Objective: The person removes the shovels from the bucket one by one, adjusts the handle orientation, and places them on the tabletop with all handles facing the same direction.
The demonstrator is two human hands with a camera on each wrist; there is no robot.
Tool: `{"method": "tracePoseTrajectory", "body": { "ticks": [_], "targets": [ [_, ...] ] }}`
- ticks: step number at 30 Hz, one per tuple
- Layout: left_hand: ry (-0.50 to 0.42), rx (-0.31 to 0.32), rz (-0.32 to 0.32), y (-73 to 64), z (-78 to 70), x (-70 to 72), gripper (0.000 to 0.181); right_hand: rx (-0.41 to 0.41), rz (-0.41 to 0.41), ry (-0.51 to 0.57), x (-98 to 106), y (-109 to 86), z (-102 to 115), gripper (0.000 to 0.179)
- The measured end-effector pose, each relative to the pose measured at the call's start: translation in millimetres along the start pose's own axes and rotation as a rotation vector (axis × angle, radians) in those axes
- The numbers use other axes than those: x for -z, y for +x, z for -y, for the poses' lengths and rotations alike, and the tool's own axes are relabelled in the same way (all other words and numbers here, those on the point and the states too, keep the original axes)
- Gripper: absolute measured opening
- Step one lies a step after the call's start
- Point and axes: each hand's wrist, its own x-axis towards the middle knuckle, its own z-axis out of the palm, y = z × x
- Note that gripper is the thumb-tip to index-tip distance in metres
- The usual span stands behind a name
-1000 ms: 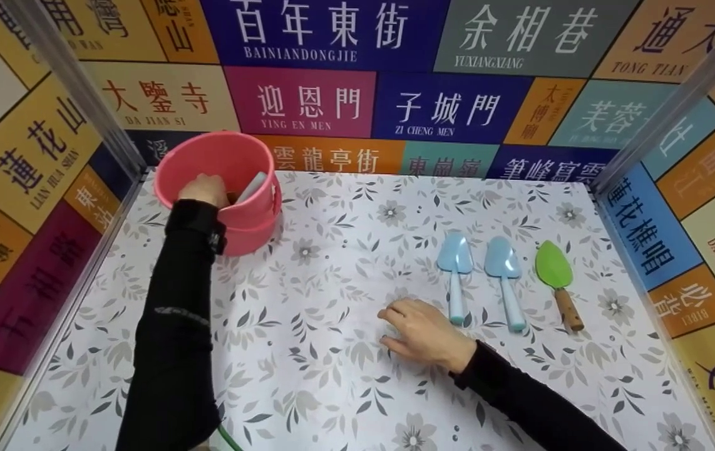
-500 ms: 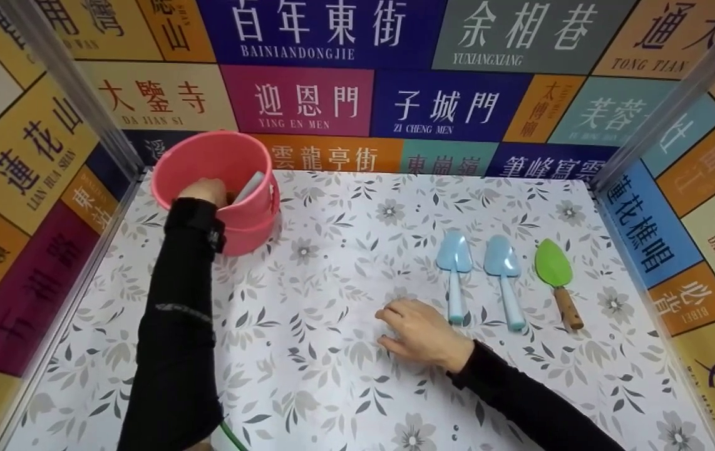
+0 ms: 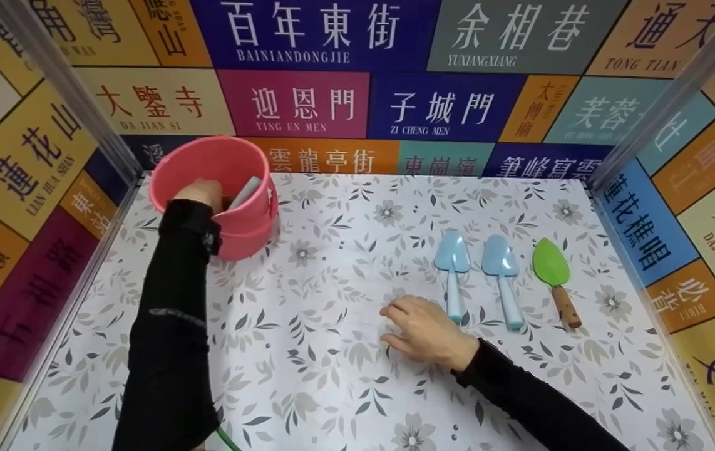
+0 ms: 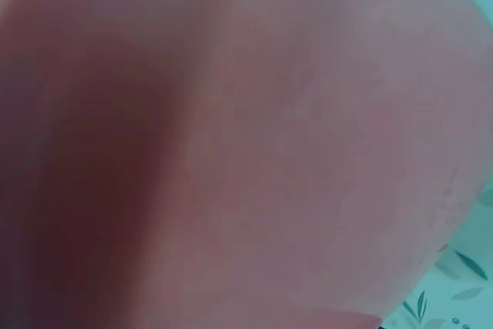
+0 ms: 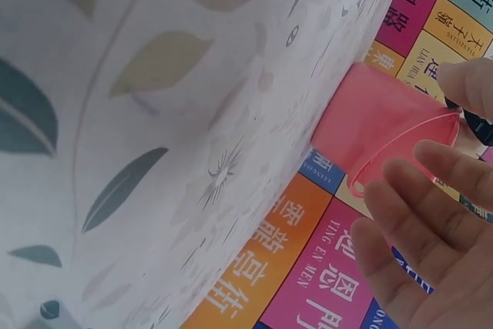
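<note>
My left hand (image 3: 204, 193) reaches down inside a pink bucket (image 3: 245, 243) at the back left; its fingers are hidden by the rim. A pale grey, flat-ended piece (image 3: 246, 193) leans inside that bucket, with a small brown bit beside the hand. Only the blurred pink bucket wall (image 4: 323, 144) fills most of the left wrist view. Over the middle of the table, my right hand (image 3: 429, 332) holds nothing, its fingers loosely bent and spread. To its right lie two light blue hand trowels, a left one (image 3: 452, 254) and a right one (image 3: 500, 257), and a green trowel with a wooden handle (image 3: 551, 263).
A white floral cloth (image 3: 307, 351) covers the table. Panels with printed street names (image 3: 307, 103) wall in the back and both sides, joined at the corners by clear strips. A green cord (image 3: 227, 438) shows by the left sleeve at the front.
The head view shifts very slightly. My left hand stays in the bucket, my right hand keeps its place over the table, and the three trowels lie as before.
</note>
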Motion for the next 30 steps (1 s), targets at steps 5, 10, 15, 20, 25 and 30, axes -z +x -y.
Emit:
{"method": "tracePoseTrajectory", "body": {
  "ticks": [5, 10, 15, 20, 25, 30],
  "targets": [
    [0.061, -0.016, -0.012, -4.6, -2.2, 8.0, 0.028, -0.016, -0.016, 0.002, 3.0, -1.2, -1.3, 0.037],
    [0.086, -0.022, -0.020, -12.8, -7.9, 16.3, 0.028, -0.013, -0.031, -0.012, 3.2, -3.0, -2.8, 0.037],
    [0.064, -0.056, -0.054, -27.0, -10.0, 21.0, 0.052, -0.003, -0.055, -0.006, 4.3, -6.2, -5.5, 0.037],
    [0.161, -0.100, -0.106, -41.4, -3.8, 29.6, 0.034, 0.007, -0.073, -0.004, 5.2, -9.7, -9.8, 0.037],
    [0.209, -0.097, -0.098, -54.6, 1.6, 45.6, 0.021, -0.009, -0.084, 0.008, 7.4, -12.6, -12.9, 0.037],
    [0.233, -0.075, -0.084, -67.1, 7.2, 58.7, 0.026, -0.013, -0.115, 0.001, 9.7, -15.6, -15.7, 0.036]
  ]
}}
